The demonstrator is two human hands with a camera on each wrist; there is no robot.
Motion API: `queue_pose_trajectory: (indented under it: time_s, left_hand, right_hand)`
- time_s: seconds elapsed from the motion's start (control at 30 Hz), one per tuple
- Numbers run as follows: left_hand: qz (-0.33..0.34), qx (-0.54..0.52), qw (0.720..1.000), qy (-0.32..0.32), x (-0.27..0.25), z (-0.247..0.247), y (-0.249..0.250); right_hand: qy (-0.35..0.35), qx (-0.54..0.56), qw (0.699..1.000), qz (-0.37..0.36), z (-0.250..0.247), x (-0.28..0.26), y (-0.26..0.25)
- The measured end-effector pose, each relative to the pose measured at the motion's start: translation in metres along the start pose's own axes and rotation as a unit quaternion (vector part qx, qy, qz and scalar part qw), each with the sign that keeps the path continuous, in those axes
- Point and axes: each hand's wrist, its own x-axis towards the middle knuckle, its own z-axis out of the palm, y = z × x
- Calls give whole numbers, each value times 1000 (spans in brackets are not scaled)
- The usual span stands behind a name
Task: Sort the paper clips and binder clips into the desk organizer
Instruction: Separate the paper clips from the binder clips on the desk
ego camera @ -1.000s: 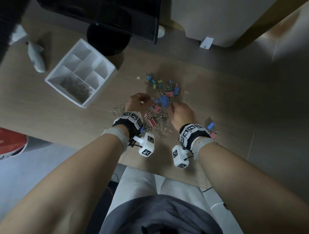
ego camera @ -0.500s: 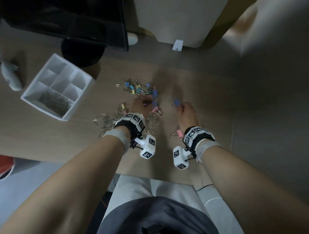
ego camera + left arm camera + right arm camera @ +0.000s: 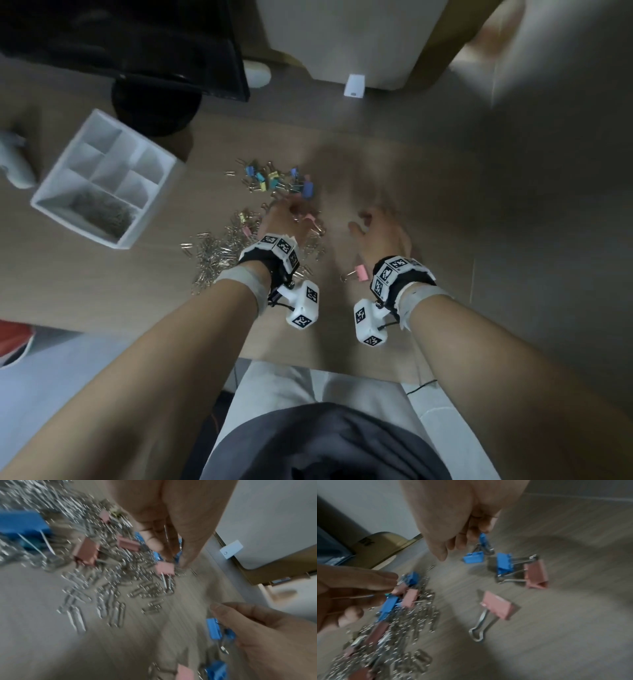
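Note:
My left hand (image 3: 284,219) is over the heap of silver paper clips (image 3: 219,253), and its fingertips (image 3: 163,543) pinch a thin wire piece that looks like a paper clip. My right hand (image 3: 376,229) is to the right of the heap; its curled fingers (image 3: 471,534) hold a blue binder clip (image 3: 483,539) just above the desk. Blue and pink binder clips (image 3: 505,563) lie under that hand. A pink binder clip (image 3: 359,272) lies by the right wrist. Coloured binder clips (image 3: 274,181) sit farther back. The white desk organizer (image 3: 51,202) at the left holds paper clips in its front compartment.
A dark monitor with a round base (image 3: 157,102) stands behind the organizer. A white object (image 3: 13,164) lies at the far left. The desk's front edge runs just below my wrists. A white cabinet (image 3: 342,41) is beyond the desk.
My right hand has moved right, out of the heap, with a blue binder clip. My left hand has reached a little farther into the clips. The view has swung to the right.

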Motion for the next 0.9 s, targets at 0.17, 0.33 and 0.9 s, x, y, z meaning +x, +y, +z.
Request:
queue_pose_trajectory:
  time_s: [0.17, 0.33, 0.9]
  left_hand:
    - [-56, 55, 996, 43, 7, -35, -28]
    - [-26, 90, 996, 8, 20, -34, -36]
    - [-79, 66, 995, -10, 48, -40, -21]
  right_hand:
    - [-34, -16, 990, -133, 29, 7, -42]
    - [-25, -87, 986, -140, 47, 12, -62]
    - [-35, 78, 994, 69, 0, 29, -50]
